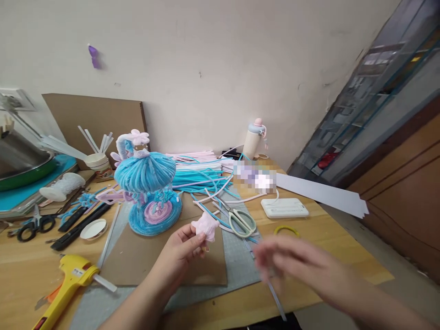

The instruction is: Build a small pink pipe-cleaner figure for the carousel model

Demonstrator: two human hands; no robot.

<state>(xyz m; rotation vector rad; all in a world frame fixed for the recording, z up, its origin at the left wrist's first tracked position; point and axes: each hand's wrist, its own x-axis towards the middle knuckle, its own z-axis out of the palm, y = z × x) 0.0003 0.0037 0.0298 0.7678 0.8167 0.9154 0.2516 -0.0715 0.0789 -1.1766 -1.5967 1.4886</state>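
Blur softens the right hand [292, 259], its fingers half curled; whether they grip the thin pale strip [277, 302] below them I cannot tell. The left hand [184, 245] is closed to a pinch, thumb against fingers, on a small pink fuzzy piece [206, 225] above a cardboard sheet [206, 270]. That sheet lies over a grey cutting mat [239, 268] on the wooden table [20, 266], and a yellow glue gun [77, 275] rests at its left. Farther in, the blue fuzzy model [146, 172] stands upright, its ridged canopy above a coiled round base; it looks well advanced, I judge. What seems left is the pink piece, shaped but apart from the model, and plenty of loose stock. Pale-handled scissors [237, 211] lie just beyond the pink piece, with blue stems [195, 179] and pink stems [190, 156] heaped behind. A white flat device [285, 208] sits to the right, and a cream bottle [253, 140] stands near the plain wall [220, 68]. Off to the right are a brown door [402, 197] and shelves [360, 87].
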